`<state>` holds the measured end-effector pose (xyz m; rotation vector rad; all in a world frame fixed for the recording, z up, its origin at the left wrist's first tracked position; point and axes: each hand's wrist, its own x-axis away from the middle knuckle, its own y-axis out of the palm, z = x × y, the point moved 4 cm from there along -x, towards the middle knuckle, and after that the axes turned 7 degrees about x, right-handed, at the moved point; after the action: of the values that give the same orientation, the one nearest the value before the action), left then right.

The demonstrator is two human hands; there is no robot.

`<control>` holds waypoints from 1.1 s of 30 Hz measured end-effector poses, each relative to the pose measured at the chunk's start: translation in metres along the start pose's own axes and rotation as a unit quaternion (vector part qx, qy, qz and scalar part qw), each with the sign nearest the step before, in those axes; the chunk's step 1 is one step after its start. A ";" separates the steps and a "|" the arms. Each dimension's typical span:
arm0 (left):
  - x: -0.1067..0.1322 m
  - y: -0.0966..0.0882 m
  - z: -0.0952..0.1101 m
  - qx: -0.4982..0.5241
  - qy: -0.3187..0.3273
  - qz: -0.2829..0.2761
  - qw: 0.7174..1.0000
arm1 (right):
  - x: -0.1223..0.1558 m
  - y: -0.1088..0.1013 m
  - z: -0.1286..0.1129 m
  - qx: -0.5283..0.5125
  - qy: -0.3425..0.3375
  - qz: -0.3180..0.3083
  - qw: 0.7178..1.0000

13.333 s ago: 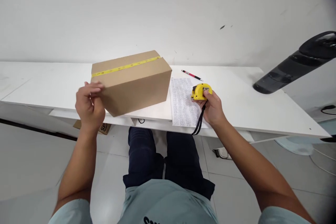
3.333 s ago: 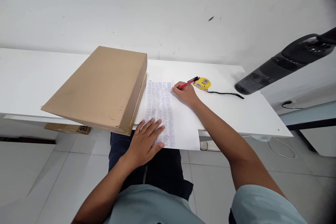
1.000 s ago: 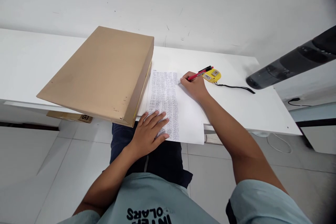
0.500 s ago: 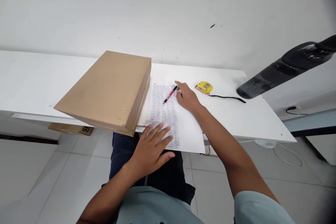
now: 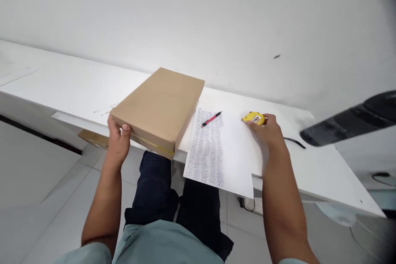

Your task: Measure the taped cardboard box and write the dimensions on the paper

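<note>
My left hand (image 5: pixel 119 138) grips the near left corner of a brown cardboard box (image 5: pixel 161 109), thumb on its front side. The box rests on the white table with its near end past the front edge. My right hand (image 5: pixel 267 130) is closed around a yellow tape measure (image 5: pixel 255 119), whose black strap trails behind the hand. Between the hands lies a sheet of paper (image 5: pixel 236 161) covered on its left part with dense handwriting, its lower end hanging over the table edge. A red and black pen (image 5: pixel 212 119) rests on the paper's upper part.
A dark bottle-like object (image 5: pixel 349 121) stands toward the right end of the white table (image 5: pixel 77 82). The wall runs along the back. Under the table, another cardboard piece (image 5: pixel 93 138) shows at the left, and cables are at the right.
My left hand has gone from the paper to the box's left corner. My right hand has left the pen, moved right and taken hold of the tape measure. The view has shifted and tilted.
</note>
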<state>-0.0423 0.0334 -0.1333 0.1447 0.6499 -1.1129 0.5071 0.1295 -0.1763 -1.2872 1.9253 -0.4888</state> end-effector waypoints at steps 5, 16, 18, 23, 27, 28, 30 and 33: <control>0.008 0.014 -0.001 0.039 -0.042 -0.060 0.997 | 0.011 -0.028 -0.060 -0.086 0.012 0.133 0.987; 0.067 0.025 0.136 -0.045 0.349 -0.160 0.922 | 0.149 -0.009 -0.262 -0.369 -0.132 -0.185 0.901; 0.070 0.029 0.151 -0.048 0.406 -0.209 0.888 | 0.160 -0.005 -0.272 -0.384 -0.113 -0.223 0.889; 0.064 0.023 0.155 -0.036 0.442 -0.241 0.863 | 0.173 0.002 -0.277 -0.415 -0.057 -0.232 0.878; 0.031 0.006 0.119 -0.043 0.421 -0.189 0.886 | 0.168 -0.001 -0.278 -0.406 -0.075 -0.190 0.891; 0.017 -0.001 0.105 -0.061 0.410 -0.142 0.899 | 0.162 -0.005 -0.275 -0.390 -0.089 -0.156 0.903; -0.012 -0.020 0.076 -0.124 0.387 0.013 0.914 | 0.143 -0.017 -0.262 -0.342 -0.122 -0.074 0.929; -0.045 -0.045 0.042 -0.100 0.339 0.179 0.918 | 0.112 -0.031 -0.234 -0.266 -0.170 0.046 0.948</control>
<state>-0.0763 0.0310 -0.0653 0.4671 1.2940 -0.6164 0.3251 -0.0059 -0.0476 -1.4840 1.8652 0.3135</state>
